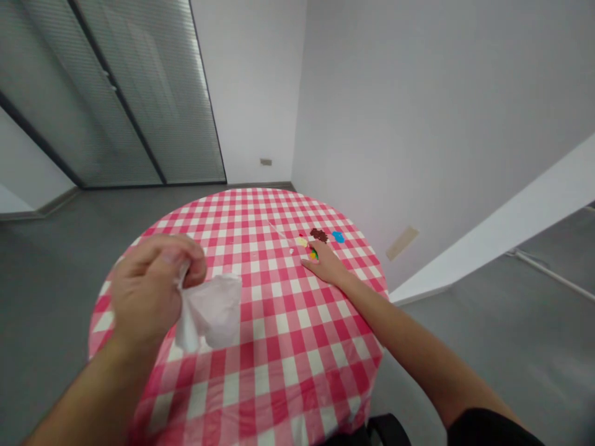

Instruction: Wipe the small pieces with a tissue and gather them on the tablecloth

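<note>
My left hand [155,279] is raised above the near left part of the tabletop [274,328], its fingers clenched on a thin white sheet [216,313]. The sheet hangs crumpled from my grip, out to the right of the fist. My right hand [323,266] lies low at the right side of the tabletop, fingers released, thumb spread away from the forefinger. A green and yellow piece [313,254] shows in the gap between them; I cannot tell whether I touch it. Just beyond my fingertips sit a pale yellow piece [302,242] and dark brown pieces [319,235]. A blue piece [338,236] sits to the right of the brown.
</note>
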Action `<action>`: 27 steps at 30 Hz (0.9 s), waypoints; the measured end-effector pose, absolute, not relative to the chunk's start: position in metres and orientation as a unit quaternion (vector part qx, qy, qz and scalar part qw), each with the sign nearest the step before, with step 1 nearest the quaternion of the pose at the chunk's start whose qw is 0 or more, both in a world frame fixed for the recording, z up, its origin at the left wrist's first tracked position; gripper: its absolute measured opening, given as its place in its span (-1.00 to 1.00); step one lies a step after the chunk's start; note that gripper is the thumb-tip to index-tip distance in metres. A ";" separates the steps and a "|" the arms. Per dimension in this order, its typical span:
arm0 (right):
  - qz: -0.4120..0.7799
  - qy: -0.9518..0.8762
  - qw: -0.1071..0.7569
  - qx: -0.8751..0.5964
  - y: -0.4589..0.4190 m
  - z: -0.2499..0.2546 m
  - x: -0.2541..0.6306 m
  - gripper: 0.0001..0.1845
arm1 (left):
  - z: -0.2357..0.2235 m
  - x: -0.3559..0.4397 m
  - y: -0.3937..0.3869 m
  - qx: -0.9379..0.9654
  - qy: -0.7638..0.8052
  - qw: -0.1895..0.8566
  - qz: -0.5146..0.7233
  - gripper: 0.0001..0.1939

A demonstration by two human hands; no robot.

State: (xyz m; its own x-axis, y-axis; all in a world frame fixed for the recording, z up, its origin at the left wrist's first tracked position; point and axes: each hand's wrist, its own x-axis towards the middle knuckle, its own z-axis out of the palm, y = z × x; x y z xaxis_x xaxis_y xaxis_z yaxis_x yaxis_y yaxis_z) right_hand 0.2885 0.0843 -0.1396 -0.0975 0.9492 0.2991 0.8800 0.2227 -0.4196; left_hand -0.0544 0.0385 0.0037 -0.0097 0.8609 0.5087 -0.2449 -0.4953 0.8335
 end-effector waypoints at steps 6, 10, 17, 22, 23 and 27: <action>0.008 -0.733 0.209 -0.647 0.106 -0.142 0.277 -0.12 | -0.067 -0.044 0.111 0.544 0.501 0.482 0.469 -0.72; 0.018 -0.745 0.176 -0.644 0.119 -0.140 0.271 -0.17 | -0.104 -0.054 0.126 0.606 0.504 0.524 0.322 -0.65; 0.048 -0.766 0.181 -0.615 0.130 -0.139 0.249 -0.38 | -0.114 -0.062 0.118 0.716 0.450 0.463 0.267 -0.82; 0.091 -0.808 0.200 -0.546 0.115 -0.137 0.216 -0.49 | -0.119 -0.056 0.117 0.753 0.443 0.404 0.272 -0.79; 0.099 -0.820 0.201 -0.527 0.110 -0.136 0.209 -0.49 | -0.120 -0.055 0.117 0.756 0.445 0.394 0.273 -0.79; 0.119 -0.849 0.200 -0.474 0.101 -0.129 0.203 -0.46 | -0.123 -0.054 0.119 0.759 0.449 0.382 0.277 -0.78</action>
